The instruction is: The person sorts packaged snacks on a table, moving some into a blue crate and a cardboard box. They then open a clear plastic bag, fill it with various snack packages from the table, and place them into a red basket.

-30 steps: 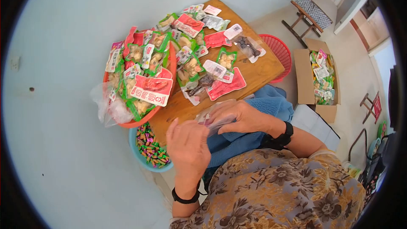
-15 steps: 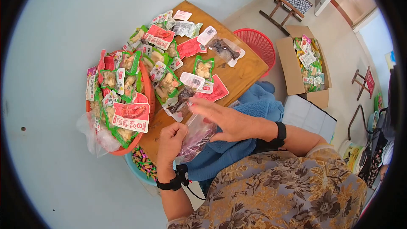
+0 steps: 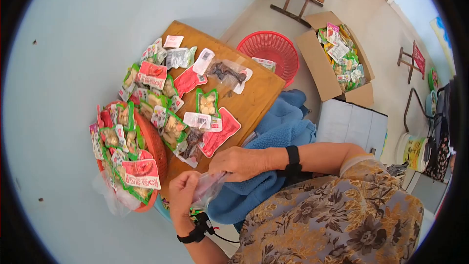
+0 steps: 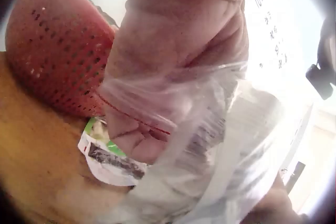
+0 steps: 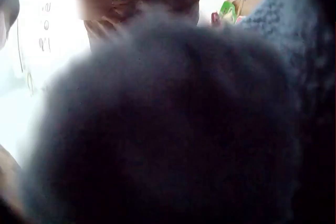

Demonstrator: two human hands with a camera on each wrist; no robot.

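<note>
A clear plastic bag with something purplish-pink inside hangs between both hands in the head view, over the table's near corner. My left hand pinches one edge of it with curled fingers. In the left wrist view, the crinkled film spreads across that hand's fingers. My right hand grips the bag's other side, knuckles up, its fingertips hidden. Just beyond lie a red packet and a vacuum pack of dark meat. Dark, blurred fabric fills most of the right wrist view.
An orange basket heaped with snack packs stands at the left. More packs lie on the wooden table. Beyond it are a red basket and a cardboard box of packs. A blue fleece cloth covers the lap.
The head view has turned, shifting the table left and down. My right hand's fingers, stretched over the bag half a second ago, are now curled on it. The left hand keeps its hold.
</note>
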